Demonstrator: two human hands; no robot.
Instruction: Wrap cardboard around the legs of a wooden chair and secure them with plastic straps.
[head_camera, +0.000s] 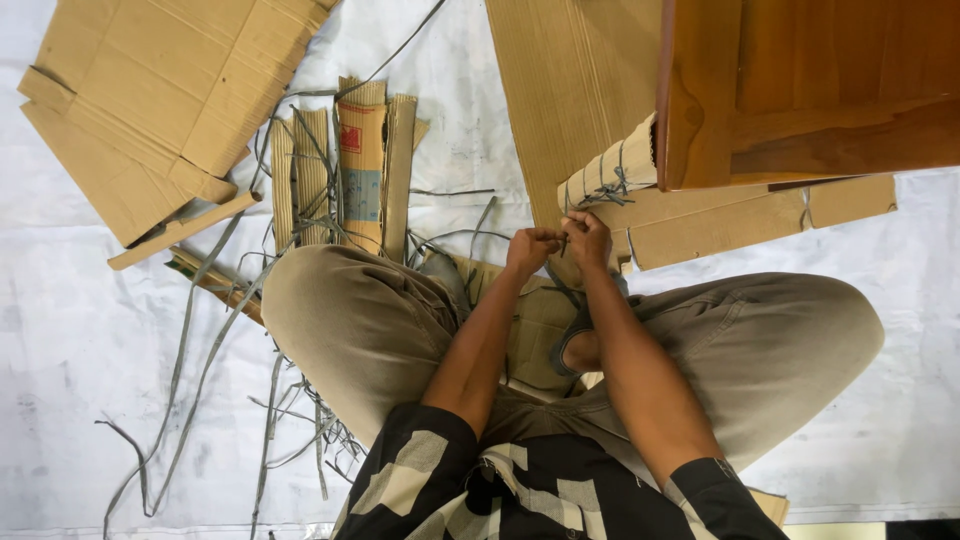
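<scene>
Matt brown corrugated cardboard sheets (165, 95) lie about, their ribbed paper surface rough and creased. Folded cardboard strips (345, 170) show fluted edges; one bears a glossier printed panel. Flat grey plastic straps (195, 360) look smooth and faintly shiny. The wooden furniture piece (810, 90) is varnished, warm orange-brown, with a soft sheen. The floor covering (70, 340) is white, matt and wrinkled. Trousers (350, 320) are matt khaki cloth.

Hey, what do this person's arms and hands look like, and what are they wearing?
Both forearms are bare; the left hand and right hand wear no gloves, rings or watch that I can see. Short black sleeves belong to a black shirt with pale grey-beige blocks.
</scene>
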